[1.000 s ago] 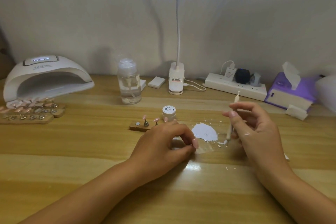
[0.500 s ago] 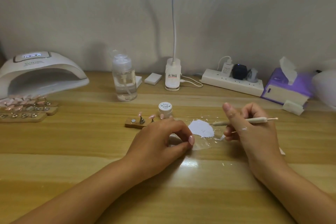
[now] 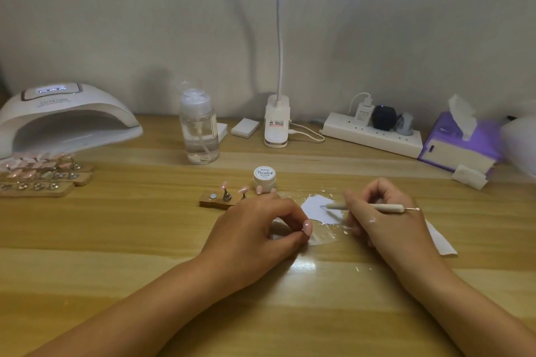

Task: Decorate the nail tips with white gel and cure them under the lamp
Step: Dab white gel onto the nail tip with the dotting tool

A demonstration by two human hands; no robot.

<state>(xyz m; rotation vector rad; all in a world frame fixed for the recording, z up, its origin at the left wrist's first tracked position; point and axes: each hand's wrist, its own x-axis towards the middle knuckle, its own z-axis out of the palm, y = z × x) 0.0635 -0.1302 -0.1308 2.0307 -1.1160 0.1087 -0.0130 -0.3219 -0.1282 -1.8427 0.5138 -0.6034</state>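
My right hand (image 3: 383, 217) grips a thin white dotting tool (image 3: 368, 206) that lies nearly level, its tip over a patch of white gel (image 3: 317, 209) spread on a clear film (image 3: 322, 236). My left hand (image 3: 255, 226) has its thumb and forefinger curled together at the film's left edge; whether they pinch anything I cannot tell. A small white gel jar (image 3: 264, 178) stands behind the left hand. Beside it a short wooden holder (image 3: 216, 200) carries pink nail tips (image 3: 243, 190) on metal stands. The white curing lamp (image 3: 62, 122) sits at the far left.
Three wooden strips of pink nail tips (image 3: 40, 174) lie in front of the lamp. At the back stand a clear pump bottle (image 3: 200, 130), a desk-lamp base (image 3: 277, 122), a power strip (image 3: 374, 132) and a purple tissue box (image 3: 461, 145). White paper (image 3: 439, 240) lies under my right wrist.
My right hand has swung the tool from upright to nearly level and brought its tip over the white gel patch. My left hand has stayed at the film's edge.
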